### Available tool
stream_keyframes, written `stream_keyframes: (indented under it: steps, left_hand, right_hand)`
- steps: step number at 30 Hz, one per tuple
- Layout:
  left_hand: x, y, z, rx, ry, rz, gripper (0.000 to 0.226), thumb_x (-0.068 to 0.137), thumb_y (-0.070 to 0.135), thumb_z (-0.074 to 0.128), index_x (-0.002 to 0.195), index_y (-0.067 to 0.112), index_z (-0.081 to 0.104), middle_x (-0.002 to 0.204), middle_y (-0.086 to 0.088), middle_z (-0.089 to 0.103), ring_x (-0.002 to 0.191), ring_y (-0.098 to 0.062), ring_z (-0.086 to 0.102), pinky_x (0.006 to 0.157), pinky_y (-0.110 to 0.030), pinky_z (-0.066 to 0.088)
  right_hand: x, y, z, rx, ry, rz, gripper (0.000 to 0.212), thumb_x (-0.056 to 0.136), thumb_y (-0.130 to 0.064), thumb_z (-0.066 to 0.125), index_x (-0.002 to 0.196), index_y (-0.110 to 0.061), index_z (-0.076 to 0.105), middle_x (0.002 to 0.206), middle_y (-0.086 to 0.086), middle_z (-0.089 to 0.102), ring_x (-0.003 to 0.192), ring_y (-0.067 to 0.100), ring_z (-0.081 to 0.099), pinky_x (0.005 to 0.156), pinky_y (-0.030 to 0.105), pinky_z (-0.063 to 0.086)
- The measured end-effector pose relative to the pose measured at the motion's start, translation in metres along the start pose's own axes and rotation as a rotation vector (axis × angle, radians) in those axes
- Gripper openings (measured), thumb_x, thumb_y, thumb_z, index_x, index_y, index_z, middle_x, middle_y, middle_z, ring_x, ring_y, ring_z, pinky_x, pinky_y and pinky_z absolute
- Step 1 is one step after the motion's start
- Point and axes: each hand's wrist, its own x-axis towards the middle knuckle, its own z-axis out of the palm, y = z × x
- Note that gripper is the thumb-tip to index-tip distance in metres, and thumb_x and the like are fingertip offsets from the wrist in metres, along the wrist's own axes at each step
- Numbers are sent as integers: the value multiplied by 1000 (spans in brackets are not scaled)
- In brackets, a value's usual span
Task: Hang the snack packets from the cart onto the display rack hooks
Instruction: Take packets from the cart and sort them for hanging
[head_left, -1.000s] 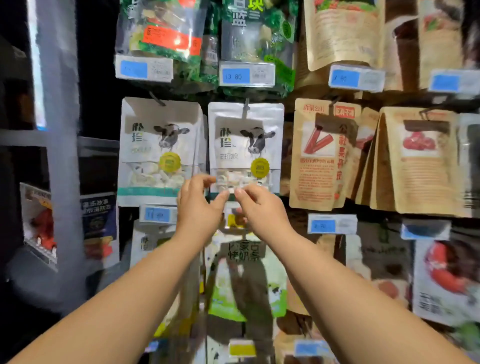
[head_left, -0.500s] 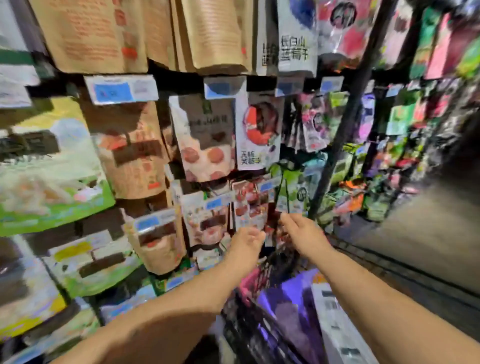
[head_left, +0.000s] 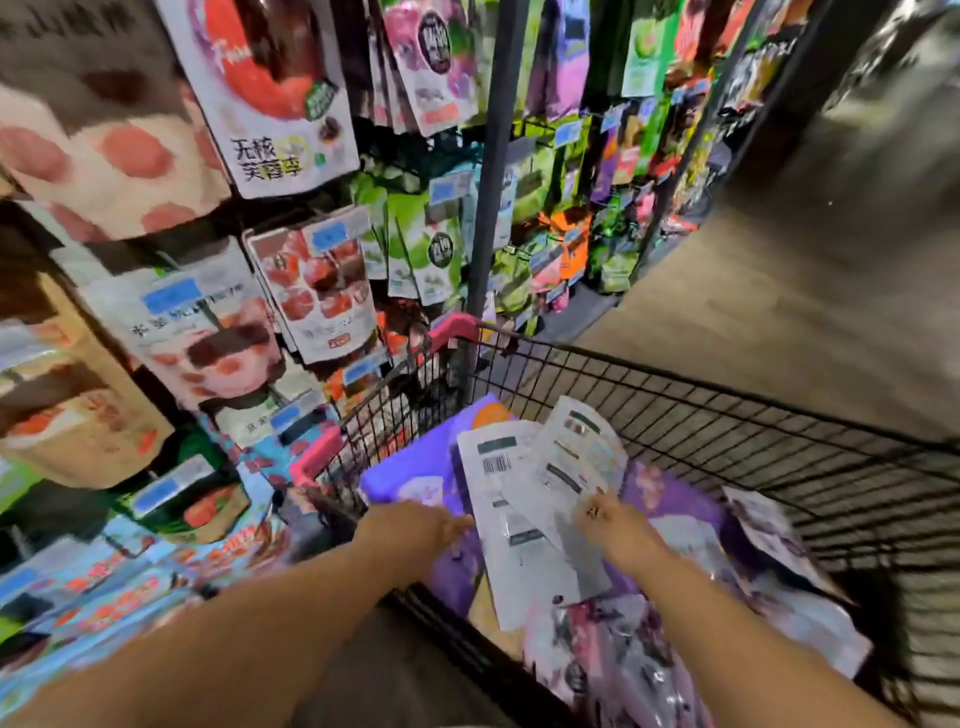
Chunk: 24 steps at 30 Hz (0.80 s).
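Observation:
A black wire cart (head_left: 779, 415) with pink corner guards stands low on the right, holding white and purple snack packets. Both my hands are inside it. My right hand (head_left: 615, 522) pinches the lower edge of a white snack packet (head_left: 579, 454), which is tilted up off the pile. My left hand (head_left: 415, 530) reaches in from the left, its fingertips at the left edge of a second white packet (head_left: 519, 545) lying flat on a purple packet (head_left: 415, 473). The display rack (head_left: 291, 291) on the left is full of hanging packets with blue price tags.
A dark upright post (head_left: 491, 171) of the rack rises just behind the cart's far left corner. More packed racks run down the aisle at the upper right. Bare grey floor (head_left: 805, 270) lies to the right of the cart. Blue packets hang low at the left.
My view has swung down and right from the cow-print packets on the rack to the cart. Both hands have left the rack and dropped into the cart, the right one taking a white packet.

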Motion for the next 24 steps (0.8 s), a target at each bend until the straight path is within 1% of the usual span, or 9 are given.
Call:
stream_keyframes:
  steps: [2,4,7,9,13,16,20,22,24]
  left_hand:
    - [0,3,0,40,5,-10,46,99,36,43,143,43,31,135,5,49,122,-27,52,91,-42,50]
    - [3,3,-1,9,7,-35,47,98,42,45,143,44,32,136,7,48,122,-27,52,91,-41,50]
    - [5,0,2,-39,-10,-103,48,95,51,47,141,45,35,132,10,53,118,-24,56,88,-37,49]
    - [9,-4,9,-26,3,-79,43,96,50,41,139,45,37,130,10,56,116,-22,58,84,-35,49]
    - [14,-8,16,-131,-3,-167,44,97,59,25,123,37,53,113,7,65,108,-18,62,79,-34,49]
    - [15,-8,18,-208,13,-200,56,93,68,18,104,31,58,100,6,69,98,-18,64,79,-35,50]
    - [13,-5,13,-244,8,-196,61,91,71,14,103,32,59,95,6,69,90,-18,64,79,-37,50]
    - [13,-4,11,-245,10,-187,60,91,70,13,105,33,59,95,7,69,90,-17,63,79,-37,50]
    - [12,-4,11,-250,8,-188,59,91,70,14,106,35,58,97,7,69,91,-17,63,80,-37,50]
  right_hand:
    - [6,5,11,-88,-43,-42,48,94,-39,58,126,-3,53,129,20,55,115,34,53,84,38,45]
    - [8,7,23,-194,-80,-90,66,90,-52,59,139,-10,42,144,13,41,132,30,40,98,33,38]
    - [13,11,42,-186,-122,-93,93,86,-60,60,155,-19,13,162,11,5,149,28,13,116,38,24]
    - [15,13,52,-209,-75,-93,97,86,-59,60,156,-27,1,164,8,-7,150,28,1,120,39,17]
    - [20,12,59,-291,-39,-65,103,83,-66,58,154,-36,-11,163,2,-13,148,40,0,119,47,17]
    - [28,17,62,-269,-37,-69,100,84,-65,58,153,-38,-10,163,2,-13,147,41,11,117,48,25]
    - [27,18,62,-306,52,-110,77,97,-56,42,155,-36,-4,164,1,-7,142,37,25,113,45,31]
    - [22,18,60,-346,109,-143,60,103,-46,30,156,-32,6,164,3,8,137,36,34,113,39,31]
    - [16,19,53,-347,216,-172,46,105,-36,29,150,-31,32,155,2,35,127,31,46,101,34,39]
